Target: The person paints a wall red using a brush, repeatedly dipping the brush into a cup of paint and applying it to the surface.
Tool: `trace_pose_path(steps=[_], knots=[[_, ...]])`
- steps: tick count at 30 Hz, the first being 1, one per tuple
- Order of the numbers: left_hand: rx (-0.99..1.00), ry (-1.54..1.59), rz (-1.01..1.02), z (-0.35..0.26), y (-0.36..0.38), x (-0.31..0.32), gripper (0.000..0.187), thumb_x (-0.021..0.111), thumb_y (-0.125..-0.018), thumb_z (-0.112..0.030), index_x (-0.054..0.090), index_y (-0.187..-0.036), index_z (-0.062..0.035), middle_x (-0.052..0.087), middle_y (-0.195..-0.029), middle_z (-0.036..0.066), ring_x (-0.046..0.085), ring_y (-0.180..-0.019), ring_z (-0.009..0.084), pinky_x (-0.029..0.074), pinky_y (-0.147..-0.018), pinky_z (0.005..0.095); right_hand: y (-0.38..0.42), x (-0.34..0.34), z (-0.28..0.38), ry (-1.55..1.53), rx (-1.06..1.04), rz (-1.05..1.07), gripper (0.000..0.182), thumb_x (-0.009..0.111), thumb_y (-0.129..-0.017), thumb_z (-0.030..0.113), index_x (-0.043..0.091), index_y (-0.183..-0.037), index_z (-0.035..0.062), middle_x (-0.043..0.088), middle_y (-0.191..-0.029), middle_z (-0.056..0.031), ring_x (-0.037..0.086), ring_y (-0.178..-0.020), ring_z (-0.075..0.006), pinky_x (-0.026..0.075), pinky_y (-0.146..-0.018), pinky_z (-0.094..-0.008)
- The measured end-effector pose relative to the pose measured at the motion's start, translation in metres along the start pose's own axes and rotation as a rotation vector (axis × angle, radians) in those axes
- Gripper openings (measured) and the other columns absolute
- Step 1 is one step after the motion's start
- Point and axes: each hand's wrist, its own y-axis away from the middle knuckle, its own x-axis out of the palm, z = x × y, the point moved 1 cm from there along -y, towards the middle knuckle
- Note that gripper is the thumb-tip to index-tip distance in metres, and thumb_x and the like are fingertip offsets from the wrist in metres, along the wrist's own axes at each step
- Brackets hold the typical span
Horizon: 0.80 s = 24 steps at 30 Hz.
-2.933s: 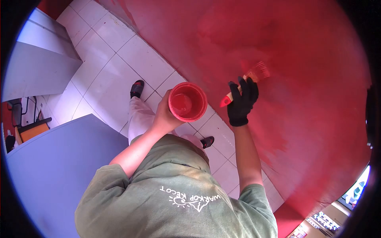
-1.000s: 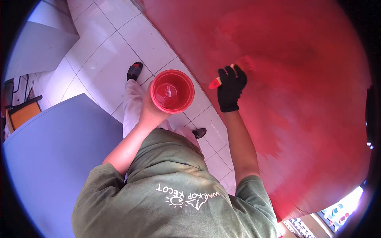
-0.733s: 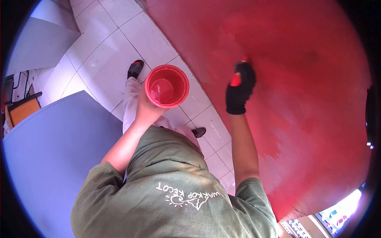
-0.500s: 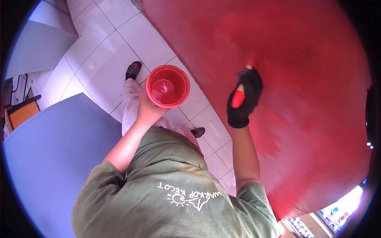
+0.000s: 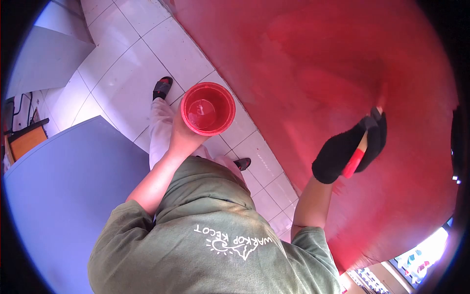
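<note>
My bare left hand (image 5: 185, 136) is wrapped round a red paint cup (image 5: 208, 131), held upright in front of my body. Some red paint (image 5: 201, 112) lies in the bottom of it. On my right hand (image 5: 355, 147) is a black glove, and its fingers are closed on a paintbrush (image 5: 355, 161). The brush's handle is pale wood with a red end, which points back towards me. Its bristles, red and hard to make out, are at the red wall (image 5: 293, 93), where the paint looks uneven, with darker and lighter strokes.
White floor tiles (image 5: 132, 59) run along the foot of the wall. At my left stands a blue-grey surface (image 5: 73, 186), with a grey panel (image 5: 49, 59) and an orange-brown object (image 5: 29, 142) beyond it. A bright opening (image 5: 423, 257) shows at the lower right.
My right hand has swept the paintbrush rightward and down across the wall, and the wrist has turned. My left hand and the paint cup have hardly moved.
</note>
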Motion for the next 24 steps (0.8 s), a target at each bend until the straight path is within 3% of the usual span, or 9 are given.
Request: trace_pose_path(steps=[2,3,7,11,16,20,22,23,24], knots=[[0.018,0.004,-0.009,0.0,0.0,0.002,0.076,0.085,-0.056,-0.013,0.045,-0.121,-0.0042,0.056,-0.115,0.011,0.054,-0.107,0.0222,0.045,-0.09,0.0339,0.0,-0.004,-0.005,0.141,-0.279,0.016,0.015,0.052,-0.086,-0.001,0.06,-0.097,0.004,0.059,-0.106,-0.013,0.057,-0.094,-0.0318,0.046,-0.083,-0.042],[-0.007,0.001,0.01,0.003,0.0,0.002,0.076,0.085,-0.056,-0.013,0.045,-0.121,-0.0042,0.056,-0.115,0.011,0.054,-0.107,0.0222,0.045,-0.09,0.034,0.006,0.001,-0.004,0.144,-0.282,0.016,0.015,0.052,-0.086,-0.001,0.06,-0.097,0.004,0.059,-0.106,-0.013,0.057,-0.094,-0.0318,0.046,-0.083,-0.042],[-0.011,0.006,0.015,0.003,0.001,0.002,0.076,0.085,-0.056,-0.013,0.046,-0.121,-0.0042,0.056,-0.115,0.011,0.054,-0.107,0.022,0.045,-0.09,0.0341,0.068,0.054,-0.009,0.104,-0.087,0.368,0.022,0.057,-0.079,0.002,0.064,-0.096,0.0152,0.058,-0.108,-0.0058,0.049,-0.108,-0.0308,0.038,-0.087,-0.0444],[0.002,0.013,-0.012,0.0,0.001,-0.005,0.076,0.085,-0.056,-0.014,0.046,-0.12,-0.0039,0.056,-0.116,0.011,0.055,-0.107,0.0218,0.045,-0.089,0.0339,0.121,0.101,-0.012,0.059,-0.072,0.446,0.03,0.059,-0.071,0.001,0.063,-0.097,0.0151,0.057,-0.107,-0.0045,0.047,-0.11,-0.0298,0.036,-0.089,-0.0438],[-0.046,-0.037,-0.029,0.005,0.002,-0.014,0.076,0.085,-0.056,-0.015,0.046,-0.12,-0.003,0.056,-0.114,0.01,0.055,-0.106,0.0214,0.045,-0.089,0.0331,0.169,0.135,-0.01,-0.033,-0.045,0.756,0.033,0.059,-0.067,0.001,0.063,-0.098,0.0127,0.057,-0.106,-0.0071,0.048,-0.11,-0.0298,0.034,-0.092,-0.0438],[0.0,-0.04,-0.074,0.005,0.003,-0.016,0.076,0.085,-0.056,-0.014,0.046,-0.12,-0.0031,0.056,-0.114,0.011,0.055,-0.105,0.0213,0.045,-0.089,0.033,0.151,0.133,-0.015,-0.138,0.064,0.619,0.027,0.058,-0.072,0.002,0.062,-0.098,0.0086,0.058,-0.106,-0.0086,0.051,-0.106,-0.0308,0.037,-0.092,-0.0437],[-0.055,-0.043,-0.021,0.01,0.003,-0.015,0.076,0.085,-0.057,-0.014,0.046,-0.121,-0.0033,0.056,-0.115,0.011,0.055,-0.106,0.0214,0.045,-0.089,0.0331,0.117,0.118,-0.02,-0.205,0.24,0.39,0.02,0.057,-0.077,0.003,0.061,-0.097,0.0054,0.059,-0.106,-0.0104,0.054,-0.102,-0.0315,0.04,-0.089,-0.0433],[-0.055,-0.042,-0.022,0.01,0.003,-0.014,0.076,0.085,-0.057,-0.014,0.046,-0.121,-0.0033,0.056,-0.115,0.011,0.055,-0.106,0.0214,0.045,-0.089,0.0331,0.104,0.113,-0.017,-0.205,0.239,0.39,0.02,0.057,-0.077,0.003,0.061,-0.097,0.0054,0.059,-0.106,-0.0104,0.054,-0.102,-0.0315,0.04,-0.089,-0.0433],[-0.057,-0.014,-0.019,0.009,0.003,-0.013,0.076,0.085,-0.057,-0.013,0.046,-0.121,-0.0034,0.055,-0.115,0.011,0.055,-0.106,0.0215,0.045,-0.089,0.0331,0.09,0.105,-0.014,-0.216,0.167,0.221,0.019,0.056,-0.079,0.004,0.061,-0.097,0.0052,0.059,-0.106,-0.0109,0.054,-0.101,-0.0312,0.04,-0.089,-0.0431]])
